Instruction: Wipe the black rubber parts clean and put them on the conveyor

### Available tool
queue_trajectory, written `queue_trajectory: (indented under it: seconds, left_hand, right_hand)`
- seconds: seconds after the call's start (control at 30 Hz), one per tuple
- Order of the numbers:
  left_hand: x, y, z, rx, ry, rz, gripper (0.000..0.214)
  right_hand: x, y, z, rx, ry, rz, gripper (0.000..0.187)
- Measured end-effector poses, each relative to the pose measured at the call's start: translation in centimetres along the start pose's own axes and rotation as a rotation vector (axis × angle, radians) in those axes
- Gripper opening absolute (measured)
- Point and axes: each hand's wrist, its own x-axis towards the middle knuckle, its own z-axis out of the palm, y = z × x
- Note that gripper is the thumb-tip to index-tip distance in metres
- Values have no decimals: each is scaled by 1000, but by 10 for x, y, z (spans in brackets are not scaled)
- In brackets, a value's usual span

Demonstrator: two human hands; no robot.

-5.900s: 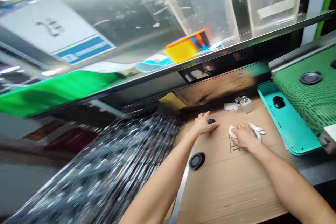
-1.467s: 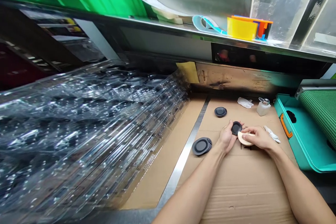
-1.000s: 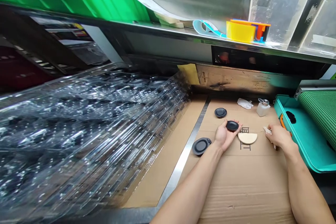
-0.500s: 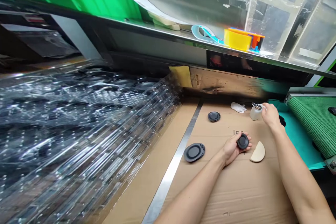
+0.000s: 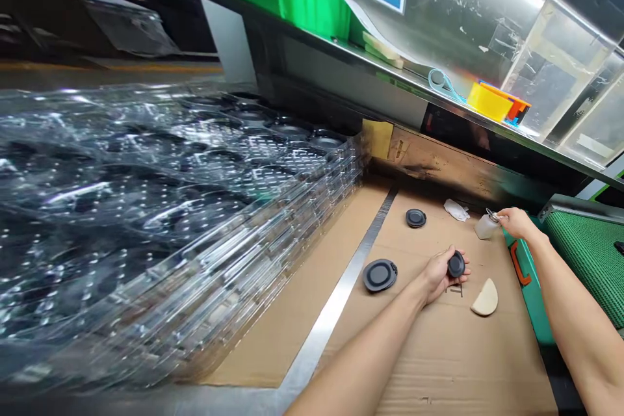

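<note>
My left hand (image 5: pixel 441 274) is closed around a small round black disc (image 5: pixel 456 264) with a raised rim, tilted toward the camera. At the top of a small translucent bottle (image 5: pixel 486 227) with a metal flip lid, my right hand (image 5: pixel 519 223) has its fingers pressed together; what they pinch is too small to make out. Left of my hands, two flat black round parts, a larger one (image 5: pixel 379 275) and a smaller one (image 5: pixel 416 218), lie on the cardboard (image 5: pixel 424 344). A cream half-round pad (image 5: pixel 485 298) lies to the right of my left hand.
Stacked clear plastic trays (image 5: pixel 234 188) fill the left side. A crumpled white tissue (image 5: pixel 457 210) lies near the bottle. To the right are a teal box (image 5: pixel 536 302) with an orange handle and a green conveyor belt (image 5: pixel 585 253). A shelf above holds a yellow tape dispenser (image 5: pixel 490 101).
The camera view has turned and tilted. My right hand is still at the bottle's top, lower against it than before, and the teal box's orange handle now shows. My left hand keeps the black disc.
</note>
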Motion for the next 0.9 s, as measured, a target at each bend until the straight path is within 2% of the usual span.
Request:
queue_trajectory:
  seconds: [0.27, 0.33, 0.4, 0.47, 0.5, 0.57, 0.63, 0.7, 0.77, 0.9]
  left_hand:
    - [3, 10, -9, -86, -21, 61, 31]
    - [4, 12, -10, -117, -13, 73, 32]
    - [5, 14, -11, -144, 7, 84, 33]
    - [7, 15, -11, -165, 29, 97, 33]
    - [8, 15, -11, -173, 37, 101, 33]
    - [11, 14, -12, -186, 38, 106, 32]
    - [14, 11, -13, -195, 23, 126, 30]
    - [17, 8, -16, -195, 15, 154, 28]
    - [19, 5, -19, -180, 34, 176, 26]
    - [20, 2, -22, -155, 86, 189, 23]
  right_hand:
    - [1, -5, -3, 12, -13, 16, 35]
    - [-5, -9, -5, 36, 43, 13, 35]
    - [-18, -17, -2, 123, 166, -5, 35]
    - [-38, -33, 10, 298, 274, -59, 34]
    - [-49, -43, 20, 403, 289, -100, 35]
    - [-72, -66, 44, 580, 265, -190, 37]
    - [-90, -89, 69, 659, 223, -244, 35]
    - [-103, -107, 90, 643, 225, -301, 32]
    - [-111, -117, 102, 540, 234, -343, 30]
    - [-125, -119, 103, 249, 158, -356, 32]
